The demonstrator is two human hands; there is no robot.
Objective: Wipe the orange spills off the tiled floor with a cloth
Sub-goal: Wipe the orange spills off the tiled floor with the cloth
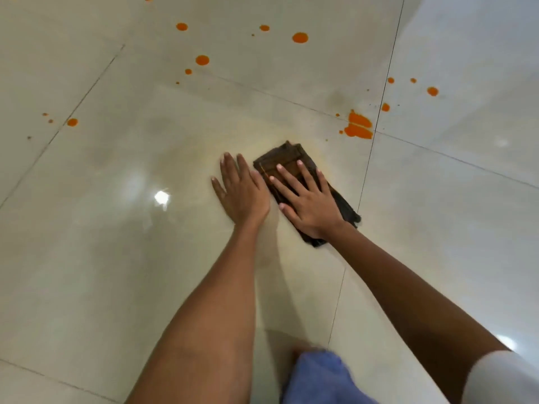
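— While both arms reach forward, where is the cloth?

— Flat on the tiled floor, under the right hand. It is a dark brown, folded rectangle, with a rumpled, ragged end sticking out past the wrist. The far corner points toward the biggest orange spill.

— Is the right hand clutching it?

— No. The palm presses down on it with the fingers spread wide and straight; nothing is curled around the fabric.

— And the left hand?

— It lies flat on the bare tile just beside the cloth, fingers together and stretched out, holding nothing.

— What does the floor look like?

— Large, glossy, pale cream tiles with thin dark joints. A bright light glare shines off the surface left of the hands, and the tile around the cloth shows a faint yellowish smear.

— Describe the spills.

— The big one is an irregular blotch at a tile joint, just beyond the cloth and to the right. Round drops of different sizes are scattered farther off, some toward the upper middle, a few at the right past the joint, and a small group of drops well apart on the left.

— Anything between the cloth and the blotch?

— Only bare tile. Near the bottom edge are blurred blue fabric and a white sleeve on the right arm.
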